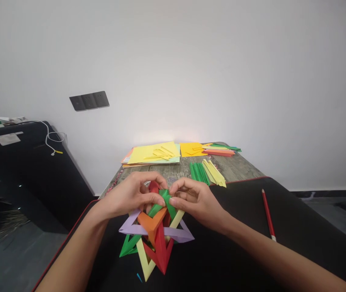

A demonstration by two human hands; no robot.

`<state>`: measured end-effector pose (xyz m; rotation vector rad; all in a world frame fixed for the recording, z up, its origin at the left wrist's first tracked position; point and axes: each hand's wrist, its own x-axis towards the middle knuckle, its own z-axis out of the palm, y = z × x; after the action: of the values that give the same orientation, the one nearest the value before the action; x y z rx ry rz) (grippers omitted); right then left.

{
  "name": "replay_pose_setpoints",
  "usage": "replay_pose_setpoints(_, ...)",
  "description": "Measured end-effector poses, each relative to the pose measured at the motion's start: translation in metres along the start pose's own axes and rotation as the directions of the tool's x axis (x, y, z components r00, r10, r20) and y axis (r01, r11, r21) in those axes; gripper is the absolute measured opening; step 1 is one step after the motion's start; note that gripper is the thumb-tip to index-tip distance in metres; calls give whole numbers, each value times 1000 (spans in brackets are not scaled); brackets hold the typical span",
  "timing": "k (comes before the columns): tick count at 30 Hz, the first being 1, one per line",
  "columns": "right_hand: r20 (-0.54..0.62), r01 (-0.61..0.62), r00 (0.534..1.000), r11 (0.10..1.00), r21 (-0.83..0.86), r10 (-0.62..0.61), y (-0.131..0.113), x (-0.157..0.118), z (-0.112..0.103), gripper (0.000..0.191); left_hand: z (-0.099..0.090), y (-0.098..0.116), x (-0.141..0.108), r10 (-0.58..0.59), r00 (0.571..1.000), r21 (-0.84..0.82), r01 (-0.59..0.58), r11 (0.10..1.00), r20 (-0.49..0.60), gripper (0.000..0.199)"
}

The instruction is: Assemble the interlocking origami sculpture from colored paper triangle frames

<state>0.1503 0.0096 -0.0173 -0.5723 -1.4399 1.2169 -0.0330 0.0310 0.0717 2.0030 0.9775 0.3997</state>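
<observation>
A star-shaped origami model (160, 239) of interlocked folded paper strips in red, orange, purple, green and pale yellow sits on the black mat in front of me. At its top, a green paper strip (166, 197) is pinched from both sides. My left hand (145, 192) closes thumb and fingers on its left part, partly covering a red strip behind. My right hand (192, 198) grips the right part of the same green piece between thumb and forefinger. The inner joints of the model are hidden by the outer strips.
Folded green strips (199, 173) and pale yellow strips (213, 173) lie beyond my hands. Behind them are yellow paper sheets (139, 155) and more coloured strips (221, 150) by the wall. A red pencil (268, 213) rests on the black mat (236, 255); a blue scrap (139, 278) lies near me.
</observation>
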Motion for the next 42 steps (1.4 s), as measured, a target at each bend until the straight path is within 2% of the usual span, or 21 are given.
replay_pose_setpoints(7,-59,24,998,996,-83,-29,3,4,9,16,-8,-5,2,24,1000,24,-25,999,20,21)
replay_pose_setpoints(10,-60,60,996,985,-159,-70,-1,12,13,13,-21,-16,6,39,999,9,-39,999,31,26)
replay_pose_setpoints(13,-20,106,993,974,-198,-113,-5,16,10,20,-39,-34,10,100,994,-59,-98,993,33,29)
replay_pose_setpoints(15,24,158,987,948,-278,-157,-5,12,4,33,-51,-48,13,144,989,-96,-142,985,12,29)
replay_pose_setpoints(16,62,195,981,919,-343,-185,-3,8,0,45,-56,-54,15,169,986,-109,-168,980,6,29)
replay_pose_setpoints(19,227,316,947,785,-533,-227,10,-7,-10,97,-67,-72,22,250,968,-160,-247,956,2,29)
replay_pose_setpoints(21,277,344,936,721,-601,-216,22,-15,-11,110,-71,-81,27,286,958,-188,-283,940,-11,30)
replay_pose_setpoints(26,224,367,929,660,-655,-295,42,-20,-7,85,-74,-92,31,303,952,-217,-306,927,-48,32)
replay_pose_setpoints(32,301,523,846,576,-629,-440,46,-21,-5,43,-72,-92,31,291,955,-213,-297,931,-58,33)
replay_pose_setpoints(36,283,554,820,567,-610,-497,52,-22,-5,40,-73,-88,28,269,961,-152,-276,949,-63,32)
replay_pose_setpoints(42,272,530,839,589,-610,-472,52,-20,-5,42,-72,-61,12,246,969,126,-243,962,-4,28)
